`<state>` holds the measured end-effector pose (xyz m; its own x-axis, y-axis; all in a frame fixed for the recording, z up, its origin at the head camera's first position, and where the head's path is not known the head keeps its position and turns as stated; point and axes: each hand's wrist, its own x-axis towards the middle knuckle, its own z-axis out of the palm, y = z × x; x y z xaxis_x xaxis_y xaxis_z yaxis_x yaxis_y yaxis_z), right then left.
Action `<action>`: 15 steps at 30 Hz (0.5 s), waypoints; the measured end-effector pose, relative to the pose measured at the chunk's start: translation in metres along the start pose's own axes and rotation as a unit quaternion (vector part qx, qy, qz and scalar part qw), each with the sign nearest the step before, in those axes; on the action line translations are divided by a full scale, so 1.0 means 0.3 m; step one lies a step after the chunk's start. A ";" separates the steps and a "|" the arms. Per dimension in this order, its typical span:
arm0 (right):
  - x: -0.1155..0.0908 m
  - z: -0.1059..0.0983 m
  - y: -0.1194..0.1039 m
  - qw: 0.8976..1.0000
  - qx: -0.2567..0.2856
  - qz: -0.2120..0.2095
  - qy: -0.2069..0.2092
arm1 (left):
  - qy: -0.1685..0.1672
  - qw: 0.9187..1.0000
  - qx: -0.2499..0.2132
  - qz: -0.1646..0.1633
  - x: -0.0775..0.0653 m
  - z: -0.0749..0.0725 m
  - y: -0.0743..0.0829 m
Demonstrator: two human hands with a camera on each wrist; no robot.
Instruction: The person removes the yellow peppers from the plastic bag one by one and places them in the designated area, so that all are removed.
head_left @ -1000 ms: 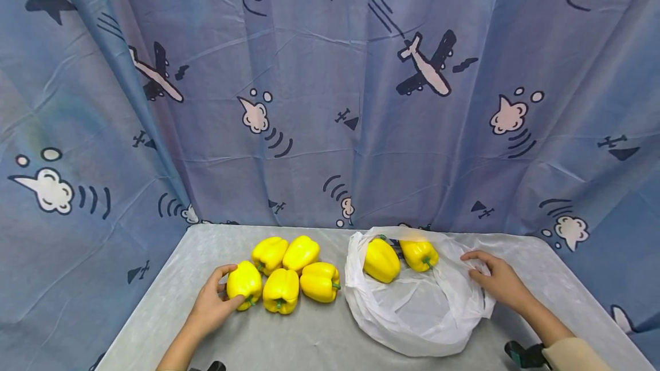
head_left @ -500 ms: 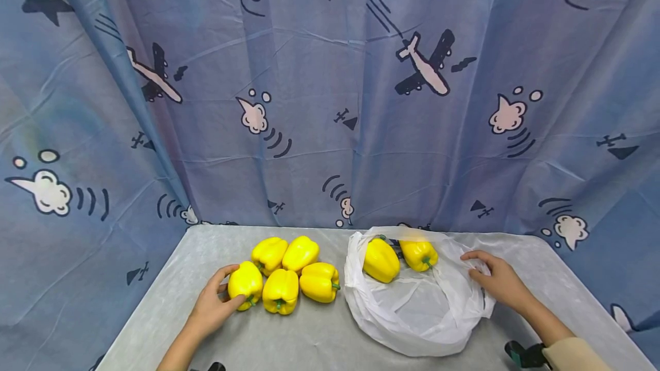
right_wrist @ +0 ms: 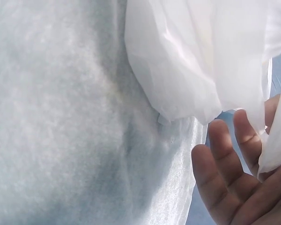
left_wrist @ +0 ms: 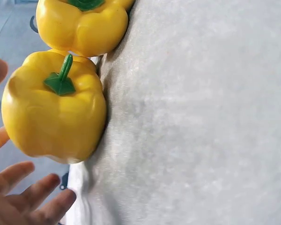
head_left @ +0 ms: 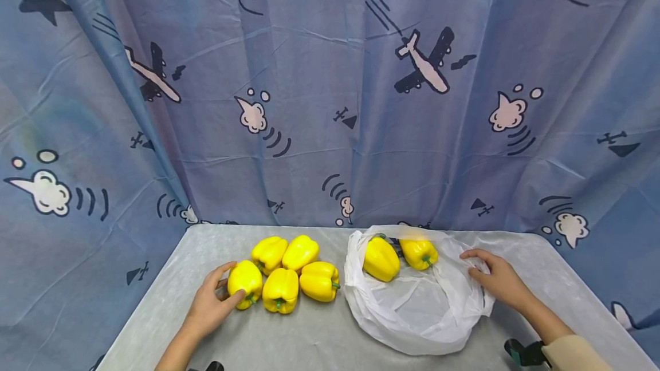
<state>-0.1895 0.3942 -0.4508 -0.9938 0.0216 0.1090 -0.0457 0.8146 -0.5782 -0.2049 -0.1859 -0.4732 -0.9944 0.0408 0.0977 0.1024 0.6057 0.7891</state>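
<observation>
Grey table (head_left: pixel 304 336): five peppers (head_left: pixel 281 292), one bag (head_left: pixel 423 343) containing two; left hand (head_left: pixel 207 305) holds pepper (head_left: pixel 244 280), right hand (head_left: pixel 497 280) bag.

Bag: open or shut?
Open. In the head view the bag gapes wide, and two peppers show inside through its mouth.

Wears a beige sleeve (head_left: pixel 576 354) well behind the right fingers (head_left: pixel 480 255), with a black, teal-marked device (head_left: pixel 530 355) just beside it.
</observation>
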 end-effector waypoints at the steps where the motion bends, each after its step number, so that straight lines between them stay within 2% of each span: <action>1: 0.000 -0.001 -0.001 1.000 0.000 0.000 -0.001 | 0.007 1.000 0.009 0.002 0.000 -0.002 0.002; 5: 0.004 -0.003 -0.003 1.000 -0.003 -0.002 -0.003 | 0.038 0.998 0.039 0.011 -0.001 -0.014 0.020; 9: 0.007 -0.002 -0.001 1.000 -0.008 0.001 -0.005 | 0.069 0.996 0.047 0.024 -0.007 -0.027 0.052; 15: 0.003 -0.001 -0.001 1.000 -0.001 0.007 -0.011 | 0.119 0.988 0.055 0.077 -0.020 -0.041 0.109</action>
<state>-0.1905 0.3941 -0.4503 -0.9963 0.0196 0.0837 -0.0325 0.8154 -0.5780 -0.1952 -0.1761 -0.4405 -0.9311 -0.0414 0.3625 0.2357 0.6902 0.6842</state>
